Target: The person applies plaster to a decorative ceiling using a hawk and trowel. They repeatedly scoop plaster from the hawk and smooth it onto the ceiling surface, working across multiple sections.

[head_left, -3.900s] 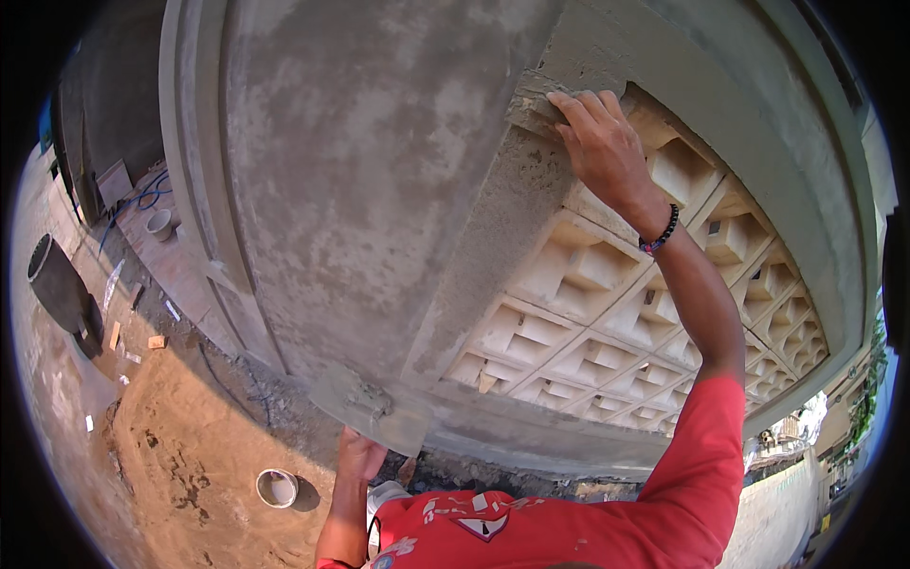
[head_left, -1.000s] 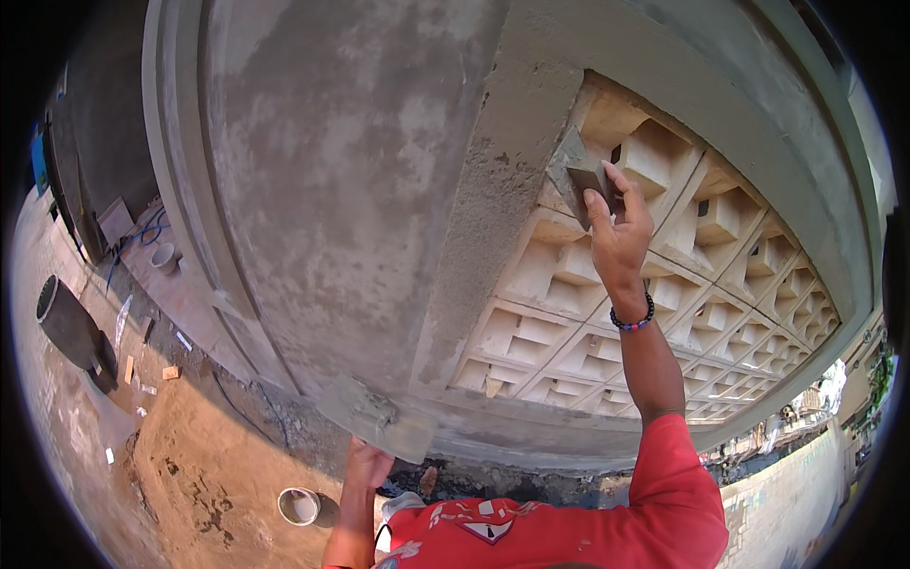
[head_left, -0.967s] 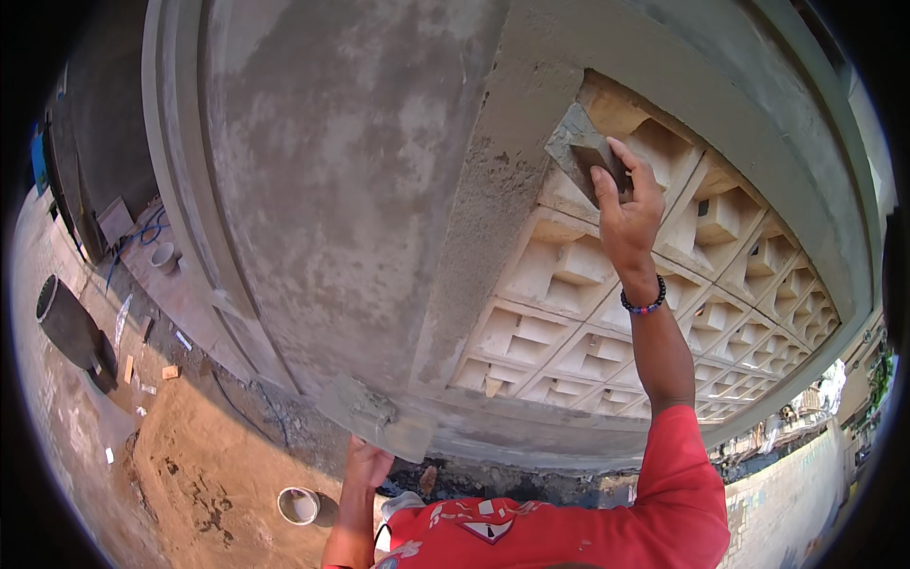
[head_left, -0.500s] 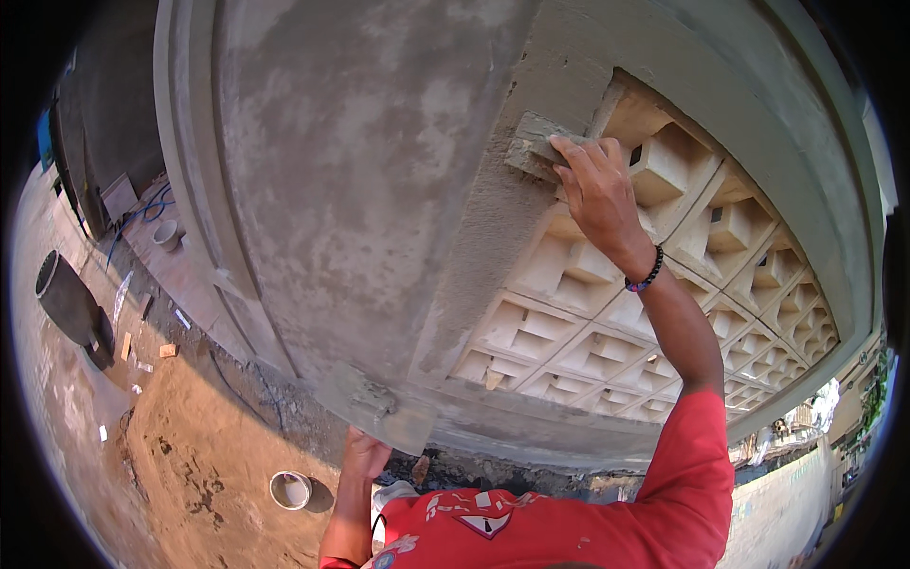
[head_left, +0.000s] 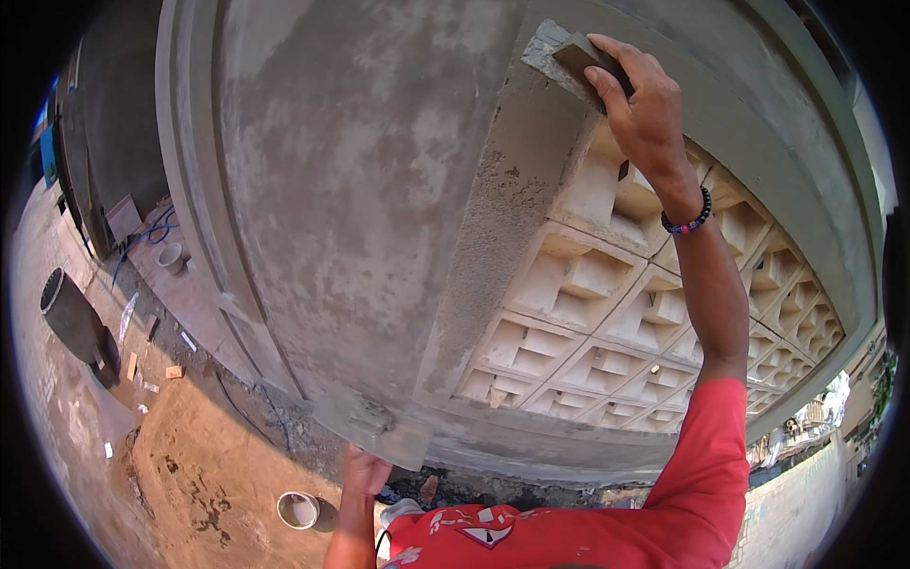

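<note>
High on the wall, my right hand [head_left: 646,112] grips a plastering trowel [head_left: 574,63] whose flat blade lies against the strip beside the vent blocks. Wet grey mortar covers the blade's outer edge. Below it, the rough plaster strip [head_left: 488,237] runs down between the smooth grey wall panel [head_left: 351,190] and the cream vent blocks [head_left: 580,266]. Low down, my left hand [head_left: 364,470] is closed on the near edge of a flat mortar board [head_left: 408,448], which carries a small heap of mortar [head_left: 368,417]. The fingers under the board are partly hidden.
A sand pile [head_left: 204,465] lies on the ground at lower left, with a white bucket [head_left: 299,510] on it. Farther left stand a dark drum [head_left: 78,318], a small pail [head_left: 171,258] and a blue hose [head_left: 156,228]. A raised frame [head_left: 204,190] edges the panel.
My right hand and the trowel have moved up along the strip, past the top corner of the vent blocks. My left hand stays low with the mortar board.
</note>
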`<action>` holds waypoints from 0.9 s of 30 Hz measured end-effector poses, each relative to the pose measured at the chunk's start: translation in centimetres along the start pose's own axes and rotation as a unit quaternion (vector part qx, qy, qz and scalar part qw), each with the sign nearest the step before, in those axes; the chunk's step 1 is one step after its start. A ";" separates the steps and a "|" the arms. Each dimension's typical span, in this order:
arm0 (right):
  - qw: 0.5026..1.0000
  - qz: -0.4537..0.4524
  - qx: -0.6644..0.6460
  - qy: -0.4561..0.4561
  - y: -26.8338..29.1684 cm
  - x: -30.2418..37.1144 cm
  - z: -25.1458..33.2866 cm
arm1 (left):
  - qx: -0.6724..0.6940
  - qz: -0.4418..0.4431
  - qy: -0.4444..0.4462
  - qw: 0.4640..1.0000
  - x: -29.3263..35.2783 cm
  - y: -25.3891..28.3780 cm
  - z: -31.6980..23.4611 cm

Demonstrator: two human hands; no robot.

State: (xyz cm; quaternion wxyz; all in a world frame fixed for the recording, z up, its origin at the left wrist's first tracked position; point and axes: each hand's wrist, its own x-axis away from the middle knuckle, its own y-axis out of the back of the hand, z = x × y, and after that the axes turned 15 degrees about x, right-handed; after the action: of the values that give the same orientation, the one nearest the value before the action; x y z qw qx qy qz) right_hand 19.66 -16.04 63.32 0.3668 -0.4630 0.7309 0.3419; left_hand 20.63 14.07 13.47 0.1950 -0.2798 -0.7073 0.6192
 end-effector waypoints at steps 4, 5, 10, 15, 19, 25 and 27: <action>0.998 -0.007 0.028 -0.047 0.0 -5.9 -0.9 | 0.004 0.008 -0.002 1.000 0.2 -0.3 0.5; 0.998 0.006 0.065 -0.015 -0.4 -6.3 -1.4 | 0.006 0.010 -0.002 1.000 0.3 -0.3 0.6; 0.992 -0.008 0.107 0.070 -2.9 -3.2 -2.3 | 0.010 0.014 -0.016 1.000 0.7 -0.5 1.1; 0.985 0.135 0.013 0.109 -3.8 6.0 4.3 | 0.022 -0.003 -0.009 1.000 0.8 0.4 0.6; 0.941 0.302 -0.115 0.101 -3.0 14.6 8.4 | -0.038 -0.007 -0.010 0.999 0.0 -2.2 0.4; 0.668 0.367 -0.523 -0.381 2.3 19.5 10.4 | -0.017 0.019 0.008 1.000 -0.6 -3.6 1.0; 0.565 0.281 -0.598 -0.495 4.0 21.1 11.2 | -0.053 0.027 0.033 0.998 -1.8 -2.7 1.7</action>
State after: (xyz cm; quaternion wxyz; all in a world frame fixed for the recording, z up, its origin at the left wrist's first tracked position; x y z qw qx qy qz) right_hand 11.99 -14.32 40.40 0.1963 -0.1062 0.1568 0.9621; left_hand 20.55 11.39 15.94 0.1861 -0.3296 -0.7245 0.5761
